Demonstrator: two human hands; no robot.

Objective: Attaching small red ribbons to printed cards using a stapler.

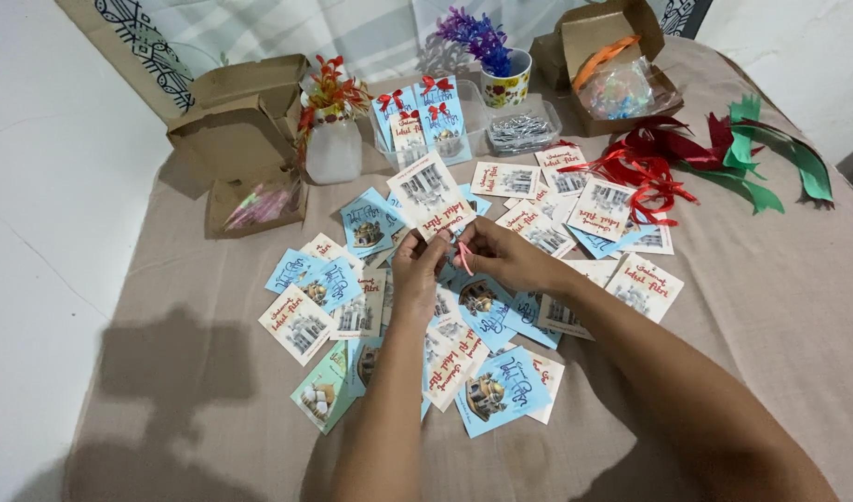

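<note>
My left hand (419, 270) pinches the lower edge of a white printed card (429, 193), held tilted above the table. My right hand (502, 257) sits right beside it, fingers closed on a short red ribbon piece (464, 257) at the card's bottom corner. Both hands hover over several blue and white cards (487, 389) scattered on the beige tablecloth (770, 307).
A clear tray (463, 112) at the back holds cards with red bows. Beside it are a box of metal clips (522, 131), a white vase (332, 139), a flower mug (505, 84), open cardboard boxes (236, 121), and red ribbons (645, 167) and green ribbons (770, 153) at right.
</note>
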